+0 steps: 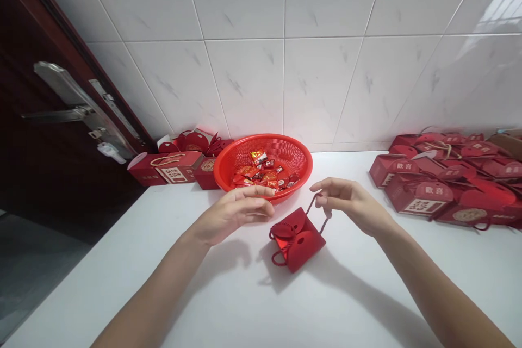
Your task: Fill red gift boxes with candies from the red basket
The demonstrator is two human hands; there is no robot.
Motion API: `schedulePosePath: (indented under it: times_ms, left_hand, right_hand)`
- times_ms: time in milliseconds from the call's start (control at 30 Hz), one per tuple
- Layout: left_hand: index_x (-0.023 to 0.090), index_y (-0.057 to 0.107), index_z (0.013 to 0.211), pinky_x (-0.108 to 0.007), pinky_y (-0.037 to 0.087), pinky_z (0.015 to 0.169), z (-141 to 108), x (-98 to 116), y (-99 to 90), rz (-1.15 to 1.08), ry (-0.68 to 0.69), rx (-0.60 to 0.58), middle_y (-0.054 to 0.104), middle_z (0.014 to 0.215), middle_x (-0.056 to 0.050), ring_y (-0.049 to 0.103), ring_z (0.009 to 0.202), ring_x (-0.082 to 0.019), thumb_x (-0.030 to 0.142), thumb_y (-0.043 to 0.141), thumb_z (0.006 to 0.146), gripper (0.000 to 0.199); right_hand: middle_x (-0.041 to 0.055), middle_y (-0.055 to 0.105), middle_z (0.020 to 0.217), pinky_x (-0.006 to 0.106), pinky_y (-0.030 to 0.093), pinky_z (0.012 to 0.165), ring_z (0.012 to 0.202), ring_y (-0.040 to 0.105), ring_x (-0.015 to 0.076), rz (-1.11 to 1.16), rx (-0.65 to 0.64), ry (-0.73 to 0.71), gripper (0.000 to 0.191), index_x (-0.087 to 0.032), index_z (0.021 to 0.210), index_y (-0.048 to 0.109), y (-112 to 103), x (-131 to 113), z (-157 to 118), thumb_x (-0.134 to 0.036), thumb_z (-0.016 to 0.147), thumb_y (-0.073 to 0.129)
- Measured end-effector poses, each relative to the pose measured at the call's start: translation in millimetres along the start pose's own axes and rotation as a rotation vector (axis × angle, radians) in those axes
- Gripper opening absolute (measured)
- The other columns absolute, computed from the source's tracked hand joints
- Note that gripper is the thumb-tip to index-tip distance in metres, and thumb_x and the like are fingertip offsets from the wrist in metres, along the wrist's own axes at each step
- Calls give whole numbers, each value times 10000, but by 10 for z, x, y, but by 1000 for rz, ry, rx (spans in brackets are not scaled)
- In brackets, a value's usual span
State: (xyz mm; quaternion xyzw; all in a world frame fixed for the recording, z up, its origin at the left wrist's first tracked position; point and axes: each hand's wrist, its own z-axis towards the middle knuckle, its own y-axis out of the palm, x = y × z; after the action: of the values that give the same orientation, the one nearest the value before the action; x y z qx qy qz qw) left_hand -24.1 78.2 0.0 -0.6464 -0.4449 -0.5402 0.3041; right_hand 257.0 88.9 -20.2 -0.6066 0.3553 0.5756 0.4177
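A small red gift box (306,246) with rounded flaps and dark red cord handles stands on the white table (261,310) in front of me. My right hand (342,201) pinches one cord loop at the box's far right side between thumb and fingers. On the other side, my left hand (238,212) hovers left of the box, fingers curved and apart, holding nothing. Just beyond it sits a red plastic basket (304,166) with wrapped candies (267,174) inside. Another cord loop hangs at the box's near left side.
Several red gift boxes (426,193) are crowded together at the right. More boxes (179,166) stand at the left, beside the basket. A tiled wall (244,81) rises behind the table, and a dark door (41,136) with a metal handle is on the left.
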Motion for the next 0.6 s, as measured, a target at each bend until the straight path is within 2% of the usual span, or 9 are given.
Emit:
schedulePosePath:
  times_ms: [100,200,300,367,467,600]
  left_hand:
    - [181,662,1072,-416,522,926,-36,14,64,99,66,-15,722,948,-73,677,905,-219,395,719,783,364]
    - [178,692,1050,-378,525,870,-62,-61,160,469,149,74,720,952,-65,664,899,-225,413,673,827,324]
    - [199,683,1194,-364,518,833,-82,-185,239,804,119,101,726,945,-58,665,900,-239,460,575,907,402]
    - [210,633,1296,-379,513,856,-78,-276,263,917,84,118,727,1062,-84,669,967,-265,504,528,932,480]
    - [196,589,1341,-407,491,913,-41,-400,252,944,34,111,672,1280,-138,648,1096,-310,558,483,948,545]
    - [180,468,1454,-409,487,934,21,-527,191,695,-111,-41,706,1215,-130,666,1067,-288,624,429,969,659]
  right_hand:
    - [52,695,865,337,549,716,751,633,172,48,1,-34,367,-181,974,725,-15,-127,-11,-445,738,820]
    - [55,700,902,375,557,811,832,653,189,33,-32,-30,362,-185,990,721,19,-157,-23,-453,762,807]
    - [47,692,888,359,546,789,816,647,179,7,-66,-29,368,-184,1019,710,52,-119,-26,-467,795,779]
    - [44,682,878,334,534,738,793,638,171,-10,-79,-26,367,-181,1026,701,61,-88,-24,-471,809,763]
    - [38,663,841,310,515,681,758,626,165,-44,-90,-20,366,-178,1046,685,60,-56,-24,-470,833,742]
    - [45,668,861,313,525,681,764,634,171,-94,-81,-19,359,-180,1056,684,53,-46,-32,-470,849,724]
